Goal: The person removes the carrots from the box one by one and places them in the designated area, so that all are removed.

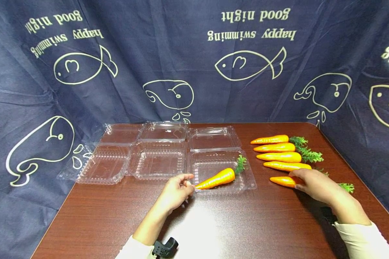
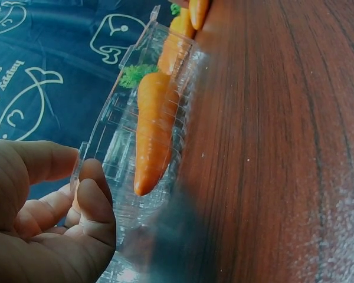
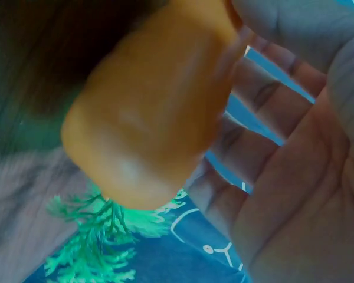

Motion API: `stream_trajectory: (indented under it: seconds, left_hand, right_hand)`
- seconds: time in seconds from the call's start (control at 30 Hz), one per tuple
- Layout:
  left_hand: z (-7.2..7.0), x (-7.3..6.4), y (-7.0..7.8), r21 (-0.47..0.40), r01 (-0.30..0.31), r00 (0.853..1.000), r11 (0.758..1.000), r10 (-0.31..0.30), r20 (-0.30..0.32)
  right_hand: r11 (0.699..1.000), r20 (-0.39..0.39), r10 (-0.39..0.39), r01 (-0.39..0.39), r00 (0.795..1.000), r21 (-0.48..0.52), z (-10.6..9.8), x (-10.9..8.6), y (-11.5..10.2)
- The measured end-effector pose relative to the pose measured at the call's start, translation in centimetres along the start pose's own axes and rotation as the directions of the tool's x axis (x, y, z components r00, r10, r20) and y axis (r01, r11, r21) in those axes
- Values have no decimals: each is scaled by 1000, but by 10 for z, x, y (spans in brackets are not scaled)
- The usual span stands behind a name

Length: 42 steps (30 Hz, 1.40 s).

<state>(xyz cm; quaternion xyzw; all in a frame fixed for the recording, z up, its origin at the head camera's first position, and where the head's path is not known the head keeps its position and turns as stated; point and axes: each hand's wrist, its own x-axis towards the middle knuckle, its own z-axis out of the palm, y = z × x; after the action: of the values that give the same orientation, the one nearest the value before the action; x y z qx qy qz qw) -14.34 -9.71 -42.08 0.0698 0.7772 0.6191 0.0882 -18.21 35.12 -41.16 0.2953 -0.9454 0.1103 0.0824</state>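
My left hand (image 1: 177,192) pinches the near left corner of a clear plastic clamshell box (image 1: 246,181) between thumb and fingers; the left wrist view shows the rim (image 2: 81,162) there. An orange carrot (image 1: 218,178) with a green top lies slantwise in that box, its tip toward my left hand. Over on the right, my right hand (image 1: 316,185) grips another carrot (image 1: 282,181), thumb and fingers on its body. In the right wrist view this carrot (image 3: 147,112) is blurred and large, with its leafy top (image 3: 100,236) below. The hand hides its thick end in the head view.
Several more carrots (image 1: 278,157) lie in a row beyond my right hand, tips to the left. Two other open clamshell boxes (image 1: 159,176) (image 1: 102,180) stand to the left of the first. A dark blue curtain (image 1: 194,54) hangs behind the brown table (image 1: 116,219).
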Motion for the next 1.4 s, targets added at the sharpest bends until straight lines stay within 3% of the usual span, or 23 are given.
stream_trajectory:
  seconds: [0.23, 0.43, 0.7, 1.03, 1.4]
  left_hand:
    - [0, 0, -2, -11, 2, 1000, 1000, -2, 3]
    - [1, 0, -3, -27, 8, 1000, 1000, -8, -8]
    - [0, -2, -4, -16, -1, 1000, 1000, 0, -5]
    - [0, -2, -3, -17, -7, 1000, 1000, 7, -9]
    - [0, -1, 0, -8, -4, 1000, 1000, 4, 0]
  right_hand:
    - [999, -71, -46, 45, 996, -20, 7, 5, 5]
    - [990, -149, -128, 118, 980, -76, 9, 12, 8]
    - [994, -85, -69, 61, 994, -93, 7, 19, 6]
    - [990, -109, -98, 86, 989, -108, 8, 21, 8]
    - [995, -90, -77, 70, 993, -77, -1, 28, 1]
